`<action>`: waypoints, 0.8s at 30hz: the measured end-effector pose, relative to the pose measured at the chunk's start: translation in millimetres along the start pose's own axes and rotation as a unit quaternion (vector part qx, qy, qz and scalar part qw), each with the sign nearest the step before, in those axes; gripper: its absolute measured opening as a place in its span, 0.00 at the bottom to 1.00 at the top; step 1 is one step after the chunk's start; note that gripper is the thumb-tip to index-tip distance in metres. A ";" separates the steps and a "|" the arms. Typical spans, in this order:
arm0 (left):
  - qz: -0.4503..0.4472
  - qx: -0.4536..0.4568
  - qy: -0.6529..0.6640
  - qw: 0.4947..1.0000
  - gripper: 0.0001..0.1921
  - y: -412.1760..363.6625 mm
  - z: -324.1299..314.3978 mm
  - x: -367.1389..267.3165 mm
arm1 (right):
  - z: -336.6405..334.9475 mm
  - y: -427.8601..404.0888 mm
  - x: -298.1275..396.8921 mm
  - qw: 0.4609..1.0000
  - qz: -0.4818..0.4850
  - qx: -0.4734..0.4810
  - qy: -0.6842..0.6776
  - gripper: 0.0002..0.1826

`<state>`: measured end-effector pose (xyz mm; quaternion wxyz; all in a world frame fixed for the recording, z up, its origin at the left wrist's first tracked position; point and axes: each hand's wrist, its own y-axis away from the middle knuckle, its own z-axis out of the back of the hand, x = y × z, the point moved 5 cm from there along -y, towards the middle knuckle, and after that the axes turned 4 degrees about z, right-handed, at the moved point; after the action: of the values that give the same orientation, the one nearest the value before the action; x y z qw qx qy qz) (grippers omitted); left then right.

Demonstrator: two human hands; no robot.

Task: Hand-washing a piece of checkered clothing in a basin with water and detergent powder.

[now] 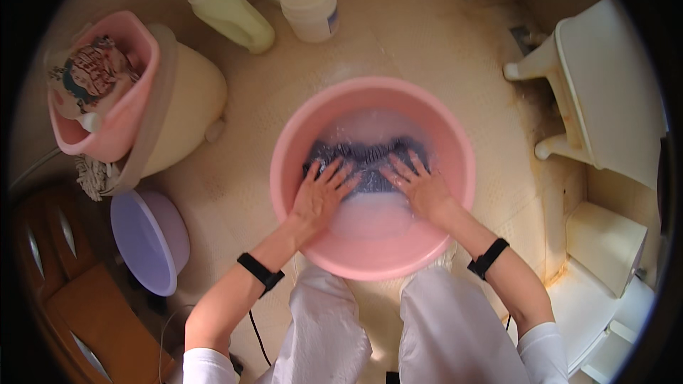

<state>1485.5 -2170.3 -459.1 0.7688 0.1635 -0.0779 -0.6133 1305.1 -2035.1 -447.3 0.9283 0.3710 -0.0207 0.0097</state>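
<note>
A round pink plastic basin (373,272) stands on the floor in front of my knees, with cloudy water (368,218) in it. A dark blue-grey ribbed knit cloth (373,162) lies in the water, partly under the surface. My left hand (323,192) rests palm down on the cloth's left part, fingers spread. On its right part lies my right hand (419,181), also flat with the fingers apart. Neither hand grips the fabric. The cloth's edges under my palms are hidden.
At the back stand a pale green bottle (229,13) and a white lidded tub (309,8). A mop bucket (181,101) carries a pink bin (144,69) at left, above a tilted purple basin (147,242). A brown cabinet (96,320) is lower left; a white plastic stool (603,90) stands right.
</note>
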 end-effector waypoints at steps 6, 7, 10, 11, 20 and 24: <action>0.046 -0.041 0.230 0.971 0.12 -8.3 62.3 11.0 | 26.1 6.2 -11.5 0.985 0.031 -0.072 -0.155 0.31; 0.050 -0.043 0.232 0.971 0.12 -8.0 74.8 16.4 | 49.7 6.4 -11.5 0.985 0.033 -0.072 -0.152 0.31; 0.102 -0.161 0.303 0.934 0.07 -12.9 105.3 51.9 | 110.0 2.4 -17.1 0.908 0.045 -0.184 -0.374 0.15; 0.102 -0.163 0.305 0.933 0.07 -15.7 107.1 58.1 | 118.2 0.5 -20.5 0.909 0.045 -0.183 -0.371 0.15; 0.236 -0.416 0.205 0.854 0.16 8.7 134.5 97.8 | 209.7 -31.0 -77.0 0.870 -0.029 -0.325 -0.369 0.14; 0.224 -0.247 0.267 0.904 0.18 3.9 120.7 103.7 | 209.7 -44.0 -89.5 0.853 -0.045 -0.388 -0.347 0.14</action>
<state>1474.8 -2288.8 -353.3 0.8935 0.1045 0.2499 -0.3581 1210.6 -2211.7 -329.9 0.9289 -0.0394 -0.3264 -0.1704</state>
